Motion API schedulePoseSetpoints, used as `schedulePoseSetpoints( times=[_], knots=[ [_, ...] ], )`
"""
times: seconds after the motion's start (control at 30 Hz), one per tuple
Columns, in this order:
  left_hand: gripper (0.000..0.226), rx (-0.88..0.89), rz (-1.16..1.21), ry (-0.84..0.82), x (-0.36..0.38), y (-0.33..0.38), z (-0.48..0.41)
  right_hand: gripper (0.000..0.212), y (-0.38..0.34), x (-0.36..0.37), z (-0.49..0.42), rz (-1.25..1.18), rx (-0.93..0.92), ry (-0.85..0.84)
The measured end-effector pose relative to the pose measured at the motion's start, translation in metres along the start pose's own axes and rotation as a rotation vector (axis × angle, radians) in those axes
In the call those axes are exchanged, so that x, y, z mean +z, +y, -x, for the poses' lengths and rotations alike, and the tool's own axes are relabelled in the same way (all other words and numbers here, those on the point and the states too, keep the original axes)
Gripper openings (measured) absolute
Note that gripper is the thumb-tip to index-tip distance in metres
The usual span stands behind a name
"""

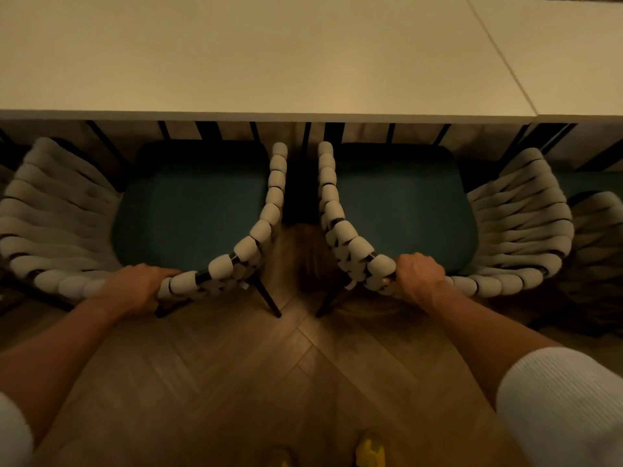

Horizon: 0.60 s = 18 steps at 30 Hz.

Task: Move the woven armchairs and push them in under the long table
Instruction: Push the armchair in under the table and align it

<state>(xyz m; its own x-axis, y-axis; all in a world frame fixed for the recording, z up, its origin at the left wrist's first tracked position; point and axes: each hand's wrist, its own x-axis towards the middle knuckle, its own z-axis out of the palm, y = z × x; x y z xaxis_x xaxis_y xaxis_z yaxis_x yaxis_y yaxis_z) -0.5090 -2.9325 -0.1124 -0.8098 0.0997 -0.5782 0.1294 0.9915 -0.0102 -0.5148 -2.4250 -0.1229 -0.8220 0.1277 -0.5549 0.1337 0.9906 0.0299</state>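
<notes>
Left hand (135, 288), head view: fingers curled over the top rail at the back of the left woven armchair (199, 203), which has cream padded cord on a dark frame, a teal seat cushion and thin dark legs. Right hand (419, 276): wrapped round the matching rail of the right woven armchair (401, 203), same make. Position of both armchairs: side by side, a narrow gap between their inner arms, facing the long white flat-topped bench (269, 55); arm ends and seat fronts at the bench's near edge, most of each seat out in the open. Second white bench top (573, 45): butted against the first, on the right. Third woven chair (598, 230): far right, partly cut off. Herringbone wooden floor (269, 382): underfoot. White ribbed sleeve (566, 406): on the right arm.
</notes>
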Motion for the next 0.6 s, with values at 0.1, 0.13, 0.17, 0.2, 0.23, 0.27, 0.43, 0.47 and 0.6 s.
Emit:
schedulePoseSetpoints(
  times=[0.1,0.13,0.17,0.2,0.23,0.27,0.43,0.47,0.6],
  knots=[
    [0.051,-0.024,-0.007,0.014,0.001,0.001,-0.003,0.036,-0.003,-0.009,-0.003,0.025,-0.026,-0.007],
    [0.049,-0.034,-0.023,0.023,0.001,0.003,-0.002,0.038,-0.002,-0.008,-0.002,0.03,-0.027,-0.009],
    [0.047,-0.043,-0.046,0.035,-0.001,0.005,-0.001,0.04,0.0,-0.006,-0.001,0.034,-0.028,-0.013],
    [0.046,-0.048,-0.068,0.043,-0.002,0.007,-0.001,0.041,0.002,-0.003,0.0,0.044,-0.036,-0.024],
    [0.044,-0.049,-0.084,0.047,-0.002,0.007,0.0,0.043,0.004,-0.001,0.001,0.063,-0.054,-0.038],
    [0.044,-0.049,-0.093,0.048,-0.002,0.007,0.001,0.045,0.006,0.001,0.002,0.082,-0.069,-0.051],
    [0.045,-0.071,-0.039,0.014,-0.001,0.005,0.0,0.05,0.008,0.008,-0.001,0.052,-0.046,-0.055],
    [0.045,-0.074,-0.025,0.004,-0.001,0.005,0.0,0.05,0.007,0.008,-0.003,0.042,-0.034,-0.056],
    [0.044,-0.053,0.006,0.006,0.002,0.003,0.001,0.048,0.002,0.002,-0.012,0.016,0.018,-0.022]
  ],
)
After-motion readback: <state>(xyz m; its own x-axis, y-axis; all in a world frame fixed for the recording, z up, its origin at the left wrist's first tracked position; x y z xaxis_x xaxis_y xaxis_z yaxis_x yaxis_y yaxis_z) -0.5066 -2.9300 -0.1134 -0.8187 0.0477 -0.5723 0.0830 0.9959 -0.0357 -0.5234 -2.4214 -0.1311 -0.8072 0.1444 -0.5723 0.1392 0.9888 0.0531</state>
